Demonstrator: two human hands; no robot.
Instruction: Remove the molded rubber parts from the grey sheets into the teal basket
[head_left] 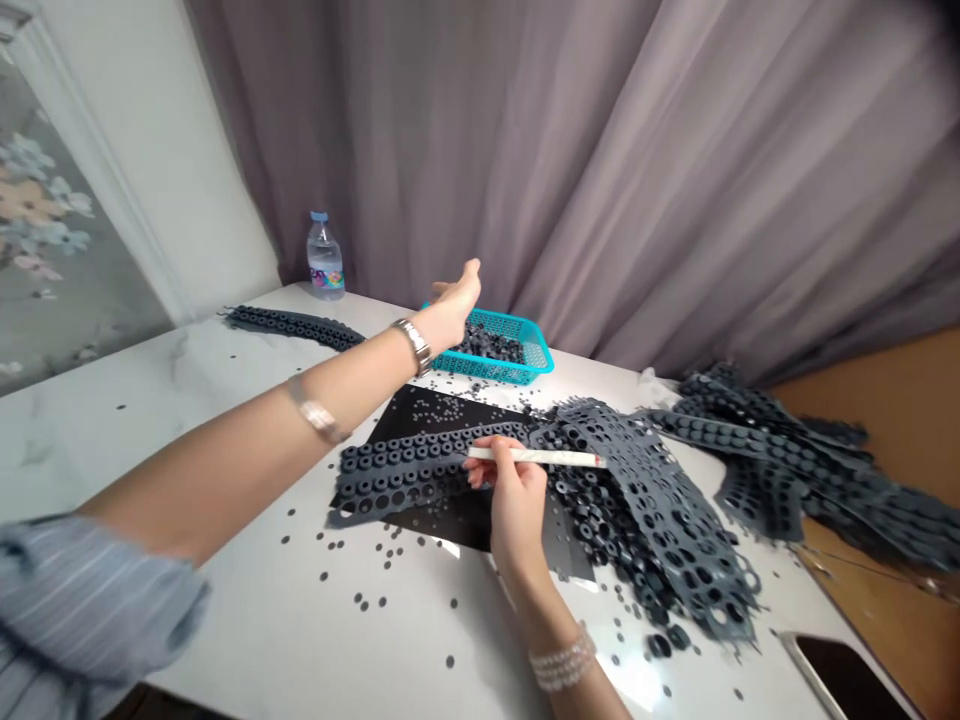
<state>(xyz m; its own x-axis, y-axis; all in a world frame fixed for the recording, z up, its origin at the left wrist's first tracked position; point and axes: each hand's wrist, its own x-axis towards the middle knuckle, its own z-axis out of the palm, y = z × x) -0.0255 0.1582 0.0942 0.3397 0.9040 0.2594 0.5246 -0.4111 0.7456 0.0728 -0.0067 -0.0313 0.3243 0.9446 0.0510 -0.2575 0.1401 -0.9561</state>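
My right hand (pixel 510 490) is closed around a slim white pen-like stick (pixel 559 458) with a reddish end pointing right. Just behind its fingers lies a dark grey rubber strip (pixel 405 455) with rows of round ring-shaped pieces and some punched holes. My left hand (pixel 456 300) reaches over the turquoise plastic basket (pixel 487 370), thumb raised and fingers spread, partly turned away from view. Inside the basket are many small dark rubber pieces (pixel 491 345). Under the strip is a black sheet (pixel 465 530) sprinkled with tiny dark discs.
Perforated rubber sheets (pixel 660 510) and loose rings (pixel 600 520) pile up to the right. More strips (pixel 810 450) hang over the table's right edge. Another strip (pixel 292 325) lies far left near a water bottle (pixel 325 260). A phone (pixel 847 675) sits at lower right.
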